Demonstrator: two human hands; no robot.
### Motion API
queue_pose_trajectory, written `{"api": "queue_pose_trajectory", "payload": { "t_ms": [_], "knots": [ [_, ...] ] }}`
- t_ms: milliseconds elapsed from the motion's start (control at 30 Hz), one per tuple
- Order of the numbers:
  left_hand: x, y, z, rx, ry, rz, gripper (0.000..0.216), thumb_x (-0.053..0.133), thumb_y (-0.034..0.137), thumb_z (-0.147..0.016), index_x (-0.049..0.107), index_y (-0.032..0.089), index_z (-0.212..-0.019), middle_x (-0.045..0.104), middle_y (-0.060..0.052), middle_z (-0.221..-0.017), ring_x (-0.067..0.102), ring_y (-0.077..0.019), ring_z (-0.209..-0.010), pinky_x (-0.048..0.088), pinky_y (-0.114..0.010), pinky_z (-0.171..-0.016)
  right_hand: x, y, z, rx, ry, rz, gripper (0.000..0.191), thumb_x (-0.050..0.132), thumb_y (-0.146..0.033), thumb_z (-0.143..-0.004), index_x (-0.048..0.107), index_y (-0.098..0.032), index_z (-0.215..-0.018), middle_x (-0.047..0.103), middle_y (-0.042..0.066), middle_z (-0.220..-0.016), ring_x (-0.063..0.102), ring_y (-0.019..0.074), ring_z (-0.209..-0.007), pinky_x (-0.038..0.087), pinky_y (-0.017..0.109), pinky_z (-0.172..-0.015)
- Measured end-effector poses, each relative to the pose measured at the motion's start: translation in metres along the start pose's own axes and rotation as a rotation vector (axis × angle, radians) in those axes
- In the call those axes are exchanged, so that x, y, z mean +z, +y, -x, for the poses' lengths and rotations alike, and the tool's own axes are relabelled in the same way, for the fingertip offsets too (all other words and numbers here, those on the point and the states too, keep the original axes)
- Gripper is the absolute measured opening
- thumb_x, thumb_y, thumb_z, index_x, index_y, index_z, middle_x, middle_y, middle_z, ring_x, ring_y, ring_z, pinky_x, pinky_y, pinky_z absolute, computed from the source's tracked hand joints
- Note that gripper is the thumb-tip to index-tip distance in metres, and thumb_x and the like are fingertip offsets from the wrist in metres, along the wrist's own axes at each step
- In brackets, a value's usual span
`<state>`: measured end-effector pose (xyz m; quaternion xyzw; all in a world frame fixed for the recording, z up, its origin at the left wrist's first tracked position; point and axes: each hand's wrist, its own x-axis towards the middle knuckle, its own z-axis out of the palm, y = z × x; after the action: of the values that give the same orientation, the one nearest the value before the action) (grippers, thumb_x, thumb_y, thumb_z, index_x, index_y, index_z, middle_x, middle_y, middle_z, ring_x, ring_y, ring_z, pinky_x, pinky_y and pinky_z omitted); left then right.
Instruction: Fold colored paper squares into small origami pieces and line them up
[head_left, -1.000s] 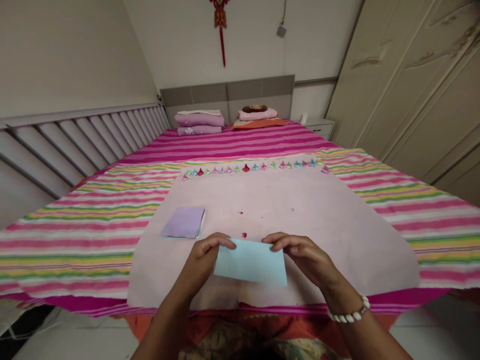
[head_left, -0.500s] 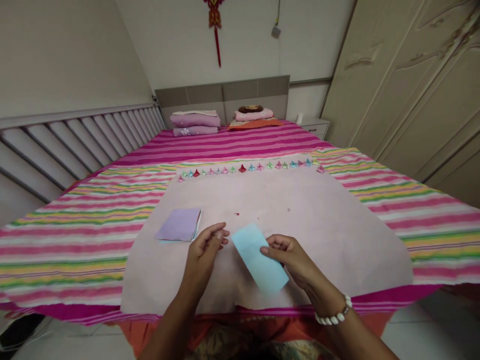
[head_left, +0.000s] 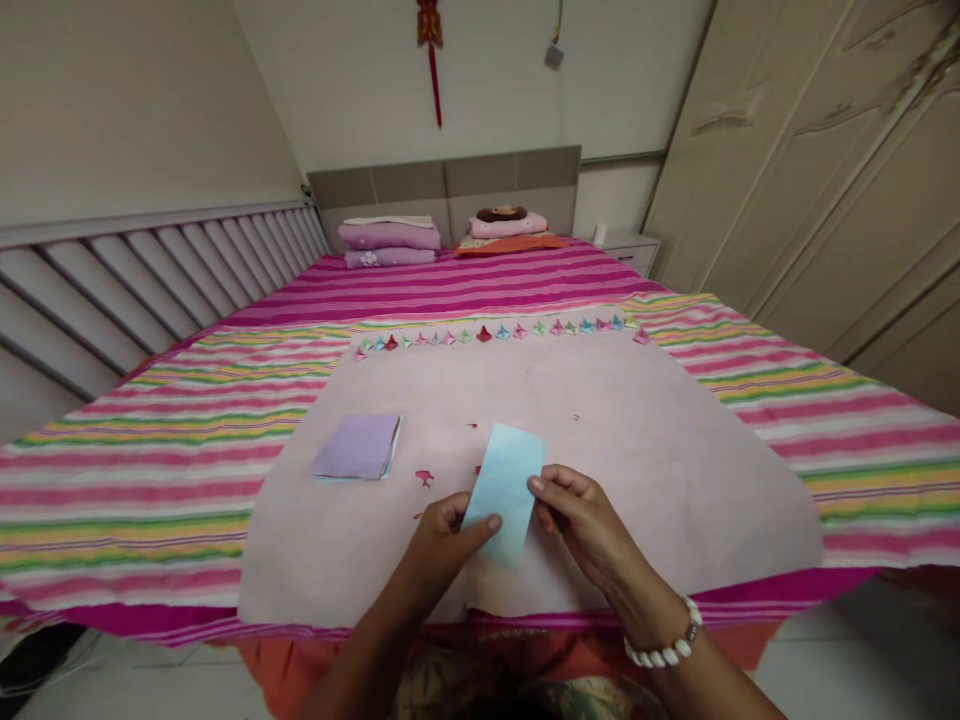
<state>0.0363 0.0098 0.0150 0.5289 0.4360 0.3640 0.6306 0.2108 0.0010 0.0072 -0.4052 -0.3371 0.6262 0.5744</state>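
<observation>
above the pale mat (head_left: pixel 675 470), the left hand (head_left: pixel 440 545) regrips the blue sheet (head_left: pixel 511 468).

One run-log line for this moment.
left hand: holding blue paper | right hand: holding its right edge | purple-topped paper stack: on pale sheet, left of hands

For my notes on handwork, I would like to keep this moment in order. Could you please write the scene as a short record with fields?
Left hand: thumb on the lower left part of the light blue paper
Right hand: pinching the paper's right edge; white bracelet on the wrist
Held paper: rectangular
Paper stack: left of the hands, purple sheet on top
Folded pieces: small, many-coloured, in a row along the far side of the pale sheet
Under the sheet: striped bed cover
</observation>
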Motion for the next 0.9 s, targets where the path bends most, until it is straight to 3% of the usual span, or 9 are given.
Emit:
{"api": "queue_pose_trajectory", "payload": {
  "t_ms": [133,233,300,367,500,600,733,833,900],
  "knots": [
    [-0.01,-0.007,-0.005,0.039,0.179,-0.006,0.031,0.079,0.036,-0.061,0.071,0.015,-0.083,0.07,-0.005,-0.079,0.062,-0.0202,-0.075,0.045,-0.029,-0.069,-0.003,-0.001,0.0,-0.088,0.049,0.037,0.019,0.077,-0.034,-0.069,0.067,-0.018,-0.073,0.057,-0.003,-0.048,0.047,0.0104,-0.044,0.037,0.023,-0.046],
    [-0.013,-0.009,-0.007,0.004,0.389,0.04,0.042,0.079,0.043,-0.061,0.07,0.016,-0.092,0.07,-0.009,-0.094,0.062,-0.0219,-0.088,0.047,-0.031,-0.077,-0.002,0.003,0.002,-0.307,0.117,0.154,0.011,0.074,-0.03,-0.072,0.07,-0.021,-0.077,0.07,0.005,-0.075,0.063,0.0186,-0.07,0.05,0.031,-0.065],
    [-0.011,-0.005,-0.005,-0.121,0.317,0.172,0.047,0.071,0.054,-0.067,0.07,0.013,-0.09,0.07,-0.012,-0.096,0.063,-0.0219,-0.086,0.048,-0.032,-0.076,-0.001,0.007,0.006,-0.5,0.15,0.293,0.004,0.07,-0.026,-0.075,0.072,-0.024,-0.078,0.071,0.008,-0.097,0.063,0.0237,-0.093,0.051,0.037,-0.081],
    [-0.007,0.001,-0.002,-0.231,0.136,0.361,0.055,0.062,0.063,-0.072,0.07,0.012,-0.092,0.07,-0.014,-0.095,0.065,-0.0216,-0.081,0.049,-0.033,-0.073,0.001,0.011,0.01,-0.651,0.137,0.447,0.009,0.065,-0.021,-0.079,0.074,-0.026,-0.08,0.067,0.009,-0.11,0.061,0.0258,-0.103,0.049,0.04,-0.087],
    [-0.001,0.011,0.003,-0.188,-0.055,0.484,0.044,0.069,0.048,-0.074,0.07,0.013,-0.099,0.072,-0.011,-0.093,0.063,-0.0167,-0.075,0.048,-0.027,-0.069,0.003,0.022,0.019,-0.751,-0.016,0.613,0.02,0.059,-0.016,-0.083,0.074,-0.028,-0.088,0.063,0.01,-0.12,0.064,0.0249,-0.099,0.052,0.04,-0.084],
    [-0.003,0.011,0.003,-0.158,-0.053,0.396,0.037,0.078,0.032,-0.067,0.071,0.012,-0.097,0.072,-0.008,-0.081,0.059,-0.0125,-0.065,0.044,-0.022,-0.062,0.004,0.027,0.023,-0.74,-0.067,0.626,0.02,0.057,-0.018,-0.085,0.074,-0.028,-0.089,0.061,0.009,-0.125,0.063,0.0253,-0.102,0.051,0.041,-0.087],
    [-0.008,0.005,0.003,-0.125,0.021,0.314,0.034,0.078,0.033,-0.067,0.072,0.014,-0.094,0.071,-0.005,-0.076,0.058,-0.0129,-0.063,0.042,-0.022,-0.059,0.004,0.02,0.022,-0.586,0.086,0.43,0.018,0.061,-0.027,-0.085,0.068,-0.026,-0.101,0.058,0.011,-0.127,0.062,0.0249,-0.099,0.048,0.042,-0.089],
    [-0.008,0.003,0.006,-0.062,0.033,0.234,0.028,0.076,0.031,-0.069,0.073,0.015,-0.092,0.07,-0.004,-0.077,0.057,-0.0127,-0.064,0.042,-0.022,-0.059,0.003,0.013,0.016,-0.304,0.092,0.194,0.03,0.066,-0.036,-0.081,0.064,-0.025,-0.109,0.069,0.007,-0.093,0.063,0.0199,-0.074,0.051,0.035,-0.071],
    [-0.006,0.004,0.008,-0.021,-0.004,0.193,0.026,0.074,0.031,-0.072,0.073,0.015,-0.093,0.07,-0.004,-0.077,0.058,-0.0134,-0.066,0.043,-0.023,-0.061,0.003,0.011,0.012,-0.15,0.014,0.121,0.029,0.07,-0.04,-0.077,0.068,-0.021,-0.098,0.064,0.001,-0.067,0.058,0.0157,-0.058,0.046,0.028,-0.057]
  ]
}}
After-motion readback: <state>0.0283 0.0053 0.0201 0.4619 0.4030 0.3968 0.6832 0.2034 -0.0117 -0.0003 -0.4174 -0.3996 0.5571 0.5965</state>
